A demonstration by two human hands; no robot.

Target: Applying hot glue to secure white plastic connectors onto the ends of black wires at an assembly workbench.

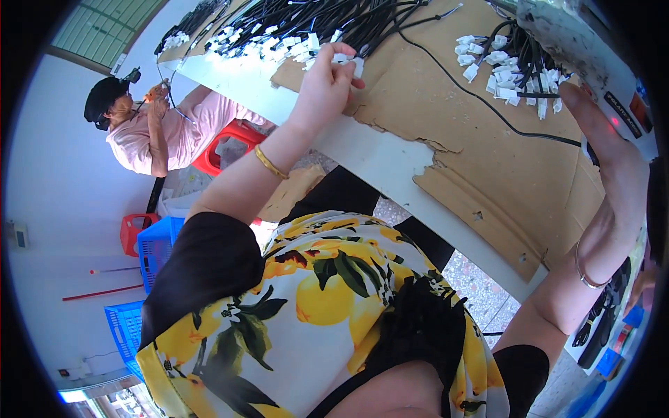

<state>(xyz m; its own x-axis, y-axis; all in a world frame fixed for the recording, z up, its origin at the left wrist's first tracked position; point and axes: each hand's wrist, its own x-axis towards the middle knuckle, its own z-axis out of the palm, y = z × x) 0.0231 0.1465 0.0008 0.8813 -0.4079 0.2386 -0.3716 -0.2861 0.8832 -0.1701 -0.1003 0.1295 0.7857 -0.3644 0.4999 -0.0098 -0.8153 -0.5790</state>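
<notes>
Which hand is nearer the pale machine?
Right. The right hand is close beside the pale machine; the left hand is farther off, across the cardboard to its left.

Bright, cool light, washed-out white connectors (296, 47), fisheye-bent edges, black corners, glare lower left

A white table (394, 166) carries a brown cardboard sheet (418, 104) (torn along its near edge). Black cables (341, 15) with white connectors (300, 49) lie heaped across the far side, another bunch (529, 61) farther right; one cable (519, 132) crosses the cardboard.
</notes>
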